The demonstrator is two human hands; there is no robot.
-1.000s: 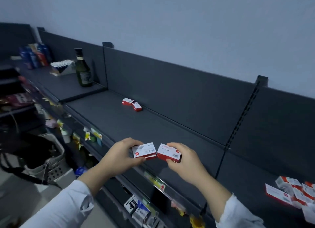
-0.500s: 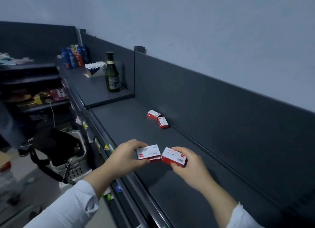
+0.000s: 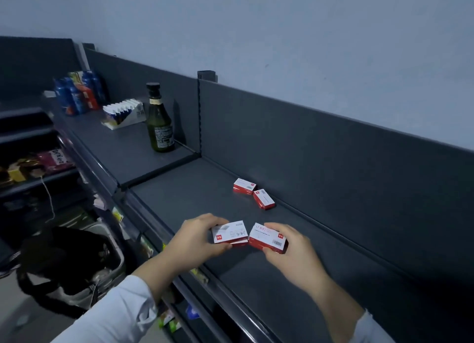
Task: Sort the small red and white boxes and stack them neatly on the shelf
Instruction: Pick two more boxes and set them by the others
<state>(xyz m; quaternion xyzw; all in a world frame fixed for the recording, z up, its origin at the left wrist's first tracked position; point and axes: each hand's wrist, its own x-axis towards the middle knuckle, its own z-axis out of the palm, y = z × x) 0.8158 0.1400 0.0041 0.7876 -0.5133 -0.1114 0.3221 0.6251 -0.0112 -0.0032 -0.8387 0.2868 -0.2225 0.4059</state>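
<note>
Hands advanced; left hand [image 3: 195, 240] pinches left box [image 3: 229, 232], right hand [image 3: 295, 255] right box [image 3: 266, 239]; undersides hidden.

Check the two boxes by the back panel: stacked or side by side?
Side by side, not stacked: the far box and the near box both lie flat on the shelf, angled differently.
</note>
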